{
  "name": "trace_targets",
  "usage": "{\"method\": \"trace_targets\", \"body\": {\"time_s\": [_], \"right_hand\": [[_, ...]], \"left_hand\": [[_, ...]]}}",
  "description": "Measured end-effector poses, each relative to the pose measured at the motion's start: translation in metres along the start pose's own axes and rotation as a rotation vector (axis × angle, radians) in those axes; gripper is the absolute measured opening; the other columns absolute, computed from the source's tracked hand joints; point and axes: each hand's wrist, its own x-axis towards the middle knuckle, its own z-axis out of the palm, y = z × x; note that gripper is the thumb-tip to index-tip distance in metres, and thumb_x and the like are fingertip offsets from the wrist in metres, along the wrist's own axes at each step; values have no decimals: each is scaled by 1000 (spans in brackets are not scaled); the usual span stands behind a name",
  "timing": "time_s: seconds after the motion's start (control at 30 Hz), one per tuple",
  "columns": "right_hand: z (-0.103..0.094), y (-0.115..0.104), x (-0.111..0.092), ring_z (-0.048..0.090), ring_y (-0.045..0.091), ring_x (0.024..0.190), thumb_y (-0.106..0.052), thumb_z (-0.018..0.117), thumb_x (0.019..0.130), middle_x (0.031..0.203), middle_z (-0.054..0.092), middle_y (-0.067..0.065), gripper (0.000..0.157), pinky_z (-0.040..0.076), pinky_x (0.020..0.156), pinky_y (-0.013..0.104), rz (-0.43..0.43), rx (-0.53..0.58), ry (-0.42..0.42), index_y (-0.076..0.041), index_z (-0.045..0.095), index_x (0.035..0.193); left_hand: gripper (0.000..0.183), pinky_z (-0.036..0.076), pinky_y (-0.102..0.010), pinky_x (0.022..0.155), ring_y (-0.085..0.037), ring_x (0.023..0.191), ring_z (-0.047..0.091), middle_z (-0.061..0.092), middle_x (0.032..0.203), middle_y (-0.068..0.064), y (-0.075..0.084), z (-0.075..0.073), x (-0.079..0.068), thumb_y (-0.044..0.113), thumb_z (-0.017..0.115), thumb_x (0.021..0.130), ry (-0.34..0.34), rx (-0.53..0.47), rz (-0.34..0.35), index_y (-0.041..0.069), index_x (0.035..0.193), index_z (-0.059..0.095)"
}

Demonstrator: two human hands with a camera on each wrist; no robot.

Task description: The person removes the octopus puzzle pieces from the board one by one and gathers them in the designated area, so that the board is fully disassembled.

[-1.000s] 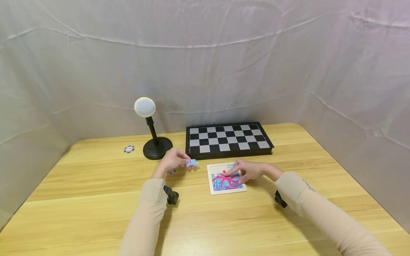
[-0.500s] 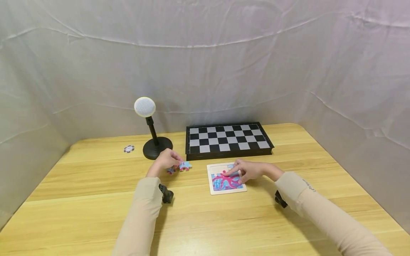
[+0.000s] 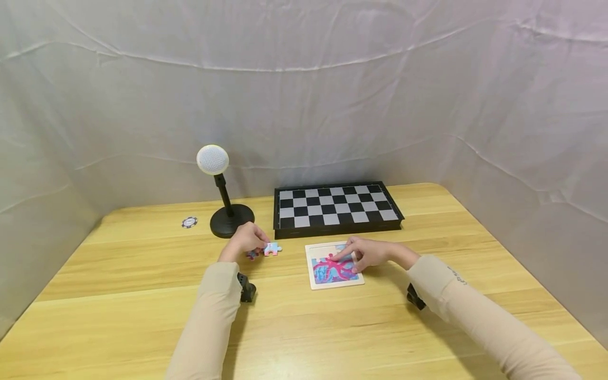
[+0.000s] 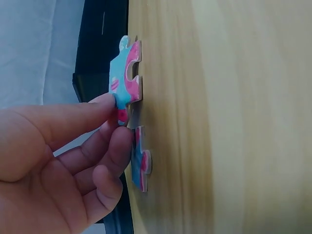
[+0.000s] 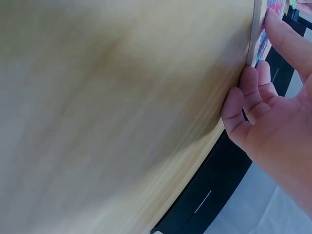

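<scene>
My left hand (image 3: 248, 240) pinches a blue and pink jigsaw piece (image 4: 126, 73) between thumb and fingers, low over the table left of the puzzle. Another jigsaw piece (image 4: 140, 161) lies flat on the table beneath those fingers, partly hidden by them in the head view. The jigsaw tray (image 3: 337, 286) has a pale frame and holds joined pieces with a pink branching picture on blue. Its upper left part shows bare backing. My right hand (image 3: 375, 252) rests at the tray's right side, index finger stretched onto the picture, thumb near the right rim.
A black-and-white checkered board (image 3: 338, 206) in a black case stands behind the tray. At the back left are a round-headed microphone-like object on a black stand (image 3: 231, 220) and a poker chip (image 3: 189, 222). Pale cloth (image 3: 304, 105) hangs around the wooden table (image 3: 304, 327).
My left hand, holding the jigsaw piece, has moved left and slightly down, away from the tray and over the loose piece. My right hand stays on the tray.
</scene>
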Motion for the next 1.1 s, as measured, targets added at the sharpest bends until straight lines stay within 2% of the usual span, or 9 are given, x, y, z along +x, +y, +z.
{"method": "trace_targets", "body": {"time_s": [0.2, 0.47, 0.63, 0.77, 0.93, 1.1], "right_hand": [[1, 1, -1, 40, 17, 73, -3, 69, 74, 95, 44, 7, 49, 38, 65, 26, 7, 25, 49, -6, 56, 121], [1, 8, 1, 42, 18, 71, -9, 74, 71, 85, 47, 7, 56, 38, 63, 26, 34, 19, 139, 3, 50, 120], [3, 10, 1, 41, 16, 70, -14, 76, 70, 84, 46, 6, 64, 37, 62, 25, 55, -1, 171, 8, 45, 121], [4, 11, 0, 40, 16, 68, -14, 76, 70, 82, 44, 6, 67, 36, 60, 24, 57, 2, 183, 11, 42, 122], [3, 11, -1, 39, 16, 68, -9, 71, 75, 82, 44, 7, 58, 35, 60, 24, 48, 17, 192, 12, 44, 121], [2, 10, -1, 39, 15, 67, -7, 67, 79, 80, 45, 7, 49, 34, 59, 23, 48, 17, 198, 11, 45, 120]], "left_hand": [[8, 44, -24, 48, -13, 48, 52, 63, 64, -9, 2, 0, 1, -1, 61, 78, 23, 46, 14, -3, 81, 69], [6, 43, -26, 57, -16, 48, 49, 56, 55, -11, 14, 2, 0, 3, 65, 79, 43, 43, 25, -2, 76, 67], [7, 39, -24, 52, -12, 48, 44, 57, 58, -9, 22, 7, 0, 5, 64, 80, 36, 53, 38, -1, 80, 68], [10, 39, -24, 51, -12, 50, 46, 60, 64, -10, 27, 11, 1, 6, 63, 82, 25, 42, 60, -2, 85, 68], [11, 38, -23, 49, -14, 51, 48, 61, 66, -12, 34, 17, 3, 6, 62, 82, 5, 0, 61, -2, 87, 67], [9, 39, -23, 49, -14, 50, 48, 59, 63, -10, 40, 25, 8, 7, 64, 81, -5, -4, 54, -1, 85, 68]]}}
